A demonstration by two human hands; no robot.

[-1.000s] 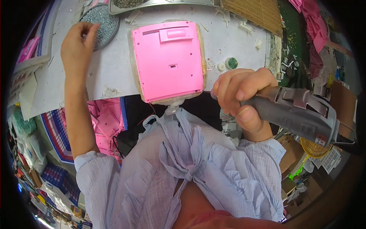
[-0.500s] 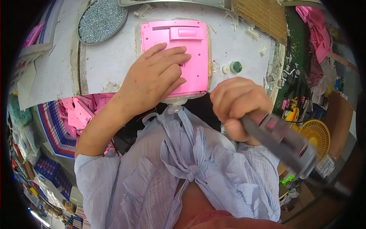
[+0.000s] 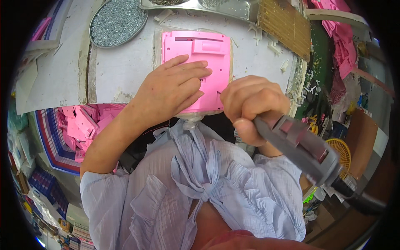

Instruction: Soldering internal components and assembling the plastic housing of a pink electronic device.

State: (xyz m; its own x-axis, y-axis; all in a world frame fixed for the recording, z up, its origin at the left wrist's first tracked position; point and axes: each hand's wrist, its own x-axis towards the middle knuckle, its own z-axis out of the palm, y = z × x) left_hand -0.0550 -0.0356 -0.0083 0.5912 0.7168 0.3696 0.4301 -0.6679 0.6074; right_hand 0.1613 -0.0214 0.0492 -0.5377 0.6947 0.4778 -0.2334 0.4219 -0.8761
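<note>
A pink plastic housing (image 3: 208, 62), with screw holes and a raised block near its far end, lies flat in front of me on the worktable. My left hand (image 3: 177, 85) rests on its left half, fingers stretched out and pressing on the surface. My right hand (image 3: 256, 102) is closed round a dark electric screwdriver (image 3: 302, 146), which slants up toward me with its cable at the lower right. The small dark tip beside my right hand's fingers is at a hole near the housing's right edge; whether it is bit or screw I cannot tell.
A round tray of silver screws (image 3: 118, 23) stands at the far left, and a metal tray (image 3: 233, 10) at the back. Brown corrugated board (image 3: 285, 27) lies far right, near small white plastic pieces (image 3: 275, 49). A basket (image 3: 56, 143) of pink parts sits lower left.
My right hand has brought the screwdriver left, onto the housing's right edge, and now hides the small green-topped piece. My left hand stays on the housing. The whole view has shifted slightly.
</note>
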